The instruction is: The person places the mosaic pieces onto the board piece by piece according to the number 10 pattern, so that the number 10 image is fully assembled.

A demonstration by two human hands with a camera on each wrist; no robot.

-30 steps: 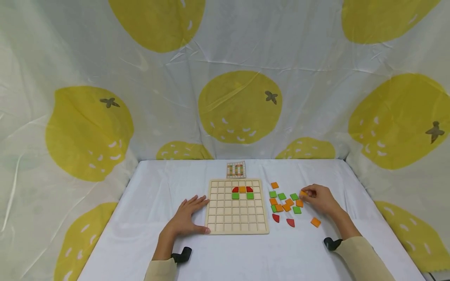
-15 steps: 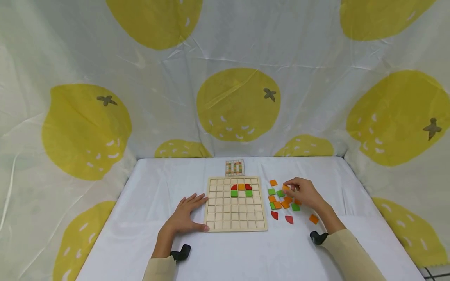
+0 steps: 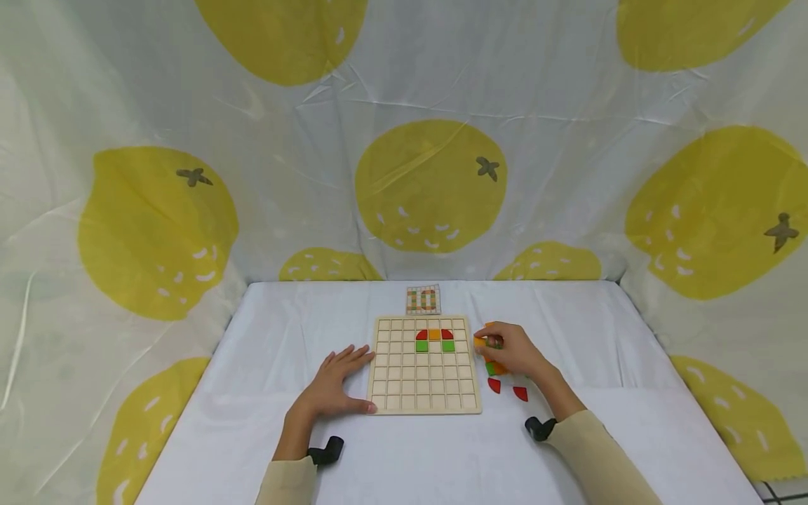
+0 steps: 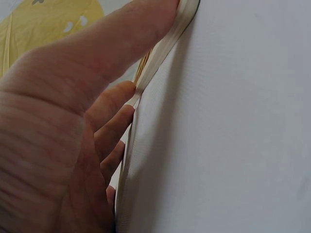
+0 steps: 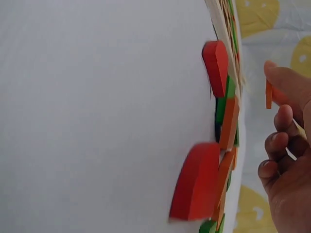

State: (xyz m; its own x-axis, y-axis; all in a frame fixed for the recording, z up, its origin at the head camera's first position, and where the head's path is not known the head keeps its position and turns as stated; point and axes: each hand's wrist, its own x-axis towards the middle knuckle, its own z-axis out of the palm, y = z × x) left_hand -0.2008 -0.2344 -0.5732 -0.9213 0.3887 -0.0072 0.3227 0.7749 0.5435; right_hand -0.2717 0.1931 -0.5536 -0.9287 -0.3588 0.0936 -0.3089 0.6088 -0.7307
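A wooden grid board [image 3: 419, 401] lies flat mid-table. Near its top, two red quarter-circle tiles [image 3: 447, 334] flank an orange square tile [image 3: 434, 334], with two green square tiles [image 3: 421, 346] below the red ones. My left hand [image 3: 334, 386], fingers spread, touches the board's left side, the thumb at its lower left corner. Between thumb and fingertips, my right hand [image 3: 514, 348] pinches an orange square tile [image 5: 268, 94], held above the table just beyond the board's right edge. The right hand hides much of the loose tile pile under it.
Behind the board lies a small card [image 3: 423, 300] printed with a coloured grid pattern. Two loose red quarter-circle tiles [image 3: 520, 393] lie right of the board, near several partly hidden orange and green squares. A lemon-print cloth [image 3: 555, 175] hangs behind the table.
My right hand has moved left with the pinched orange tile, from the far side of the loose tiles to near the board's right edge. The left hand stays at the board.
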